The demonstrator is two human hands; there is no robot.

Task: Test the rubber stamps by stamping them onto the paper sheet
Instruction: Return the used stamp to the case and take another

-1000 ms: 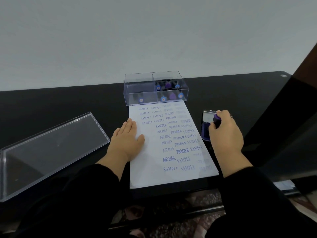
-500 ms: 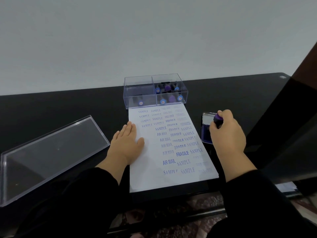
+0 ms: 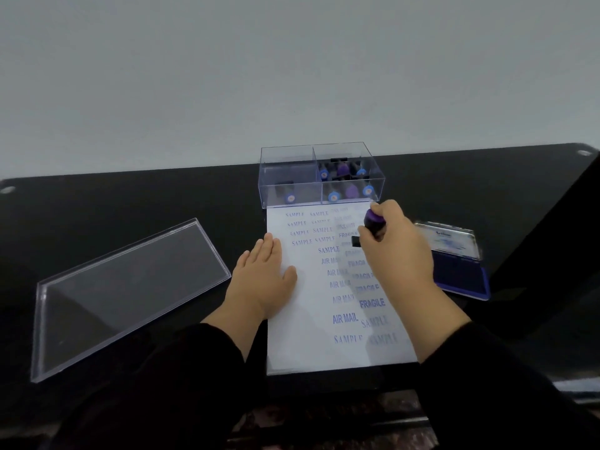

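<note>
Right hand (image 3: 394, 241) fingers are curled around a purple-handled rubber stamp (image 3: 373, 227), held upright over the white paper sheet's (image 3: 308, 336) upper right. Left hand (image 3: 263, 280) is laid flat, fingers straight, on the sheet's left edge.

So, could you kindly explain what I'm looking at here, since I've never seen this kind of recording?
There is no machine: a person wears a camera on the head, looking down at their own hands. The left hand lies flat on the paper sheet, which already carries prints such as SAMPLE, AIR MAIL and FRAGILE. The right hand holds a purple-topped stamp over the sheet. On the black table are an open ink pad, a clear box of more stamps, and its lid.
</note>
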